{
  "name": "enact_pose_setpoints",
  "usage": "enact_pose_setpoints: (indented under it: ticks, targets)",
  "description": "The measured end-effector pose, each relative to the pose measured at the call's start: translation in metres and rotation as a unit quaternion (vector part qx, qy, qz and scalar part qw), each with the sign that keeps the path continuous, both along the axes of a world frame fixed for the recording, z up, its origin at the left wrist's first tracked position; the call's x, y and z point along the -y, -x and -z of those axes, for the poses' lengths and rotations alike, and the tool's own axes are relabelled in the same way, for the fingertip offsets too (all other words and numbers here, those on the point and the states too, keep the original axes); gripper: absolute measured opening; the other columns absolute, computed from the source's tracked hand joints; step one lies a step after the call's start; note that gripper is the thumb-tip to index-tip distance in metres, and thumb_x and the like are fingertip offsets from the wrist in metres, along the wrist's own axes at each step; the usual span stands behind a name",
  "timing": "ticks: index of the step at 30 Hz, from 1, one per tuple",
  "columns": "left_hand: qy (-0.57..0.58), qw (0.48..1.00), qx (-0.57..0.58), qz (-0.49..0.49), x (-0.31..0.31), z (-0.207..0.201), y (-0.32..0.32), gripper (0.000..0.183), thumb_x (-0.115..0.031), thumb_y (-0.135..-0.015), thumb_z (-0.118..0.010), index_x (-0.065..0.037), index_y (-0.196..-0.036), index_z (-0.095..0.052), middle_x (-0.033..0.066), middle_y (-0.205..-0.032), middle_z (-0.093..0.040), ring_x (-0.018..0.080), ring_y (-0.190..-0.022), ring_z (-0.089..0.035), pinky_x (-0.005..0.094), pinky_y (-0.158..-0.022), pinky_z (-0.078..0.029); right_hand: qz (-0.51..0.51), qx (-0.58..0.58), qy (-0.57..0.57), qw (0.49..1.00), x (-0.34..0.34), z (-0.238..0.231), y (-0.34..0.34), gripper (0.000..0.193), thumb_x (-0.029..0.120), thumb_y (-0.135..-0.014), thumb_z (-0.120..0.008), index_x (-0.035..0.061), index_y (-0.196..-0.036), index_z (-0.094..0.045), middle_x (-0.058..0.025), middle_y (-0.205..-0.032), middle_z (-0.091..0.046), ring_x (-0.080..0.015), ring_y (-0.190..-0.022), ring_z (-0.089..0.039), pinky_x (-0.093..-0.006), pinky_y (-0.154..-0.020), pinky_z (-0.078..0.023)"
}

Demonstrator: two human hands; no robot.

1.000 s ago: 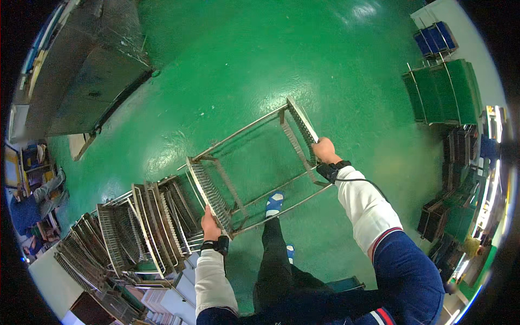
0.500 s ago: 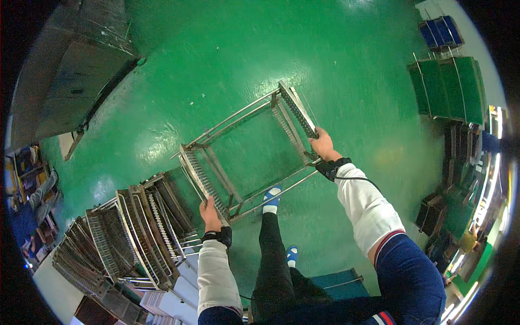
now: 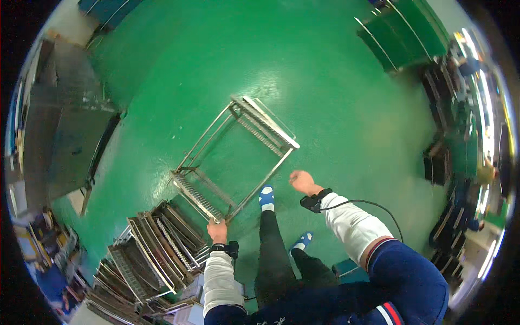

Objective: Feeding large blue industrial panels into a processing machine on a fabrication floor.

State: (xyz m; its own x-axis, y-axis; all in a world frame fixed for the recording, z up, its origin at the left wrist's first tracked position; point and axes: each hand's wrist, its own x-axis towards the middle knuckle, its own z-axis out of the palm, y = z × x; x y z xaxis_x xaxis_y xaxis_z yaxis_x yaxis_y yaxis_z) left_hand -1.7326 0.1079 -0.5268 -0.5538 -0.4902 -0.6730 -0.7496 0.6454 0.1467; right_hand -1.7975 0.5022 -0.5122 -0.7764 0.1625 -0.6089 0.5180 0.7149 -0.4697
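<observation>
A metal slotted rack [image 3: 196, 196], with a rectangular tube frame and toothed bars at its two ends, is in front of my feet. My left hand [image 3: 218, 232] is closed on its near corner, at the end of the left toothed bar. Off to the right of the rack, my right hand [image 3: 304, 182] is apart from it, with fingers loosely curled and nothing in them. Dark wrist bands [image 3: 314, 201] sit on both my wrists, and a cable runs from the right one.
Several similar racks [image 3: 157, 249] are stacked at the lower left. A large dark metal cabinet [image 3: 70, 135] stands on the left. Green panels [image 3: 403, 35] are at the upper right, with dark boxes [image 3: 436, 165] along the right side. The floor [image 3: 325, 97] is green.
My right hand has let go of the rack's right end and drawn back. The rack has turned, its far end swinging left. My left hand has stayed on it and the view has shifted.
</observation>
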Motion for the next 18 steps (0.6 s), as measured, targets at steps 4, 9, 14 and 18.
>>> enact_pose_setpoints:
  ticks: [4, 9, 14, 18]
  targets:
    - [-0.089, 0.988, -0.061, 0.108, -0.016, -0.005, -0.013, 0.036, -0.025, -0.074, -0.067, -0.002, -0.103, -0.062, 0.0172, -0.092, -0.063, 0.0315, -0.085, -0.060, 0.0381, -0.077, -0.048, 0.049, 0.062, 0.059, 0.995, -0.015, -0.029, -0.081, 0.024, 0.021, -0.071, -0.056, 0.0055, -0.085, -0.067, -0.0202, -0.082, -0.063, -0.0390, -0.080, -0.059, -0.0448, -0.074, -0.047]
    - [-0.237, 0.966, -0.012, 0.101, -0.066, -0.031, -0.028, 0.023, -0.020, -0.078, -0.066, -0.001, -0.091, -0.065, 0.0080, -0.069, -0.063, 0.0202, -0.065, -0.060, 0.0302, -0.060, -0.047, 0.129, 0.004, 0.095, 0.987, -0.050, -0.072, -0.188, 0.019, 0.020, -0.071, -0.057, 0.0056, -0.077, -0.068, -0.0175, -0.082, -0.065, -0.0361, -0.078, -0.061, -0.0427, -0.071, -0.048]
    - [-0.334, 0.937, 0.085, 0.062, -0.136, -0.051, -0.061, 0.018, -0.018, -0.083, -0.060, -0.003, -0.092, -0.060, 0.0062, -0.072, -0.061, 0.0137, -0.054, -0.055, 0.0254, -0.043, -0.039, 0.274, -0.004, 0.109, 0.956, -0.106, -0.102, -0.310, 0.017, 0.019, -0.071, -0.058, 0.0065, -0.077, -0.068, -0.0148, -0.080, -0.066, -0.0321, -0.075, -0.063, -0.0401, -0.070, -0.049]
    - [-0.345, 0.748, -0.051, 0.565, -0.200, -0.044, -0.093, 0.019, -0.024, -0.078, -0.058, -0.008, -0.067, -0.057, 0.0042, -0.057, -0.055, 0.0175, -0.049, -0.051, 0.0321, -0.043, -0.039, 0.274, -0.022, 0.034, 0.961, -0.161, -0.101, -0.431, 0.023, 0.024, -0.074, -0.054, 0.0056, -0.078, -0.068, -0.0187, -0.077, -0.064, -0.0355, -0.073, -0.062, -0.0423, -0.068, -0.049]
